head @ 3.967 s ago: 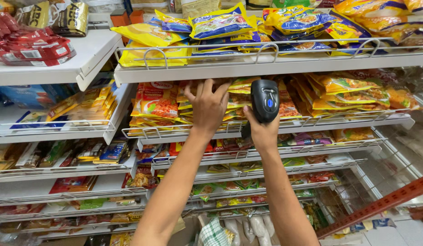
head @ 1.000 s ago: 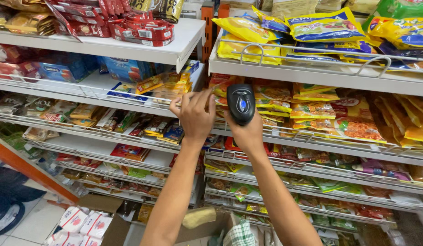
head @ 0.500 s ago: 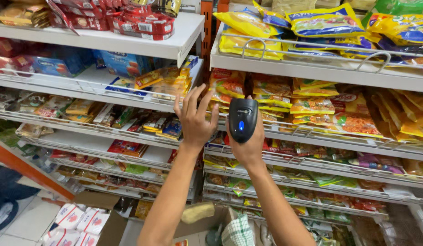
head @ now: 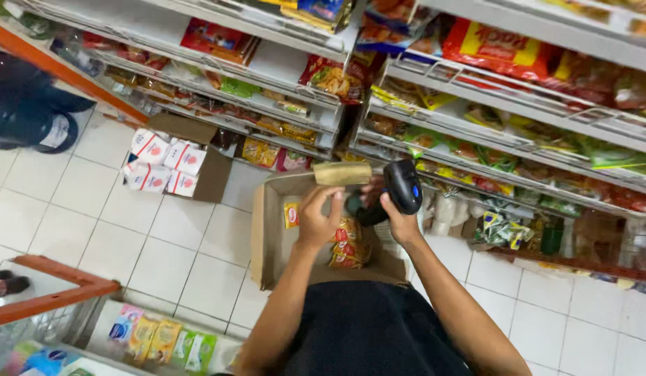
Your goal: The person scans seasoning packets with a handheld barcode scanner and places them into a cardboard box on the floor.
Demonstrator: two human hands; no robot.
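Hands: both up in front of the body, over an open cardboard box [head: 267, 237] on the floor.
Left hand [head: 319, 219]: fingers curled round a flat tan packet [head: 342, 173]. Packet sticks out above the fingers, lying sideways.
Right hand [head: 399, 221]: closed tight on the grip of a black scanner [head: 401, 186] w/ a small blue dot on its head.
Scanner vs packet: scanner head is just right of the packet, v. close. Can't tell if they touch.
Box: open top, red and yellow snack packs [head: 345, 245] inside, right under both hands.
Other box [head: 211, 167]: on the floor to the left, near the shelves, w/ white and red cartons [head: 159, 161] next to it.
Shelves [head: 434, 76]: white, full of bright snack bags, up top and on the right.
Floor [head: 128, 237]: white tiles.
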